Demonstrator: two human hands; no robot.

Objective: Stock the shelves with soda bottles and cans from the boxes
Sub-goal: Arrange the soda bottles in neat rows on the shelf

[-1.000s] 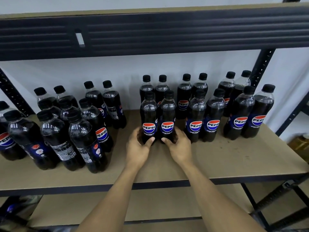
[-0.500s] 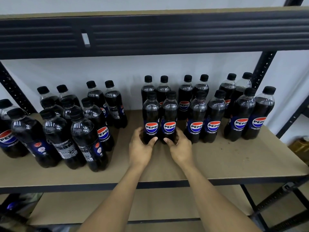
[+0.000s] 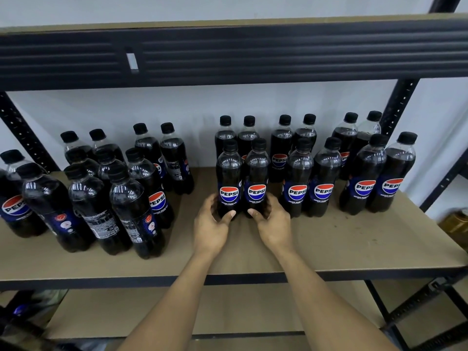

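Two upright Pepsi bottles stand side by side on the brown shelf board (image 3: 342, 247). My left hand (image 3: 211, 226) grips the base of the left bottle (image 3: 229, 178). My right hand (image 3: 274, 226) grips the base of the right bottle (image 3: 256, 177). Both labels face me. Right of them, more Pepsi bottles (image 3: 324, 178) stand in neat pairs toward the shelf's right end. A looser cluster of bottles (image 3: 131, 209) fills the left part of the shelf, with labels turned various ways.
The upper shelf's black beam (image 3: 253, 54) hangs just above the bottle caps. Black uprights (image 3: 397, 107) frame the right side. A bare gap of shelf board lies between the left cluster and the held pair. A lower shelf (image 3: 228, 310) shows beneath.
The two held bottles have shifted slightly back and right, toward the neighbouring row. Both hands keep their grip on the bases.
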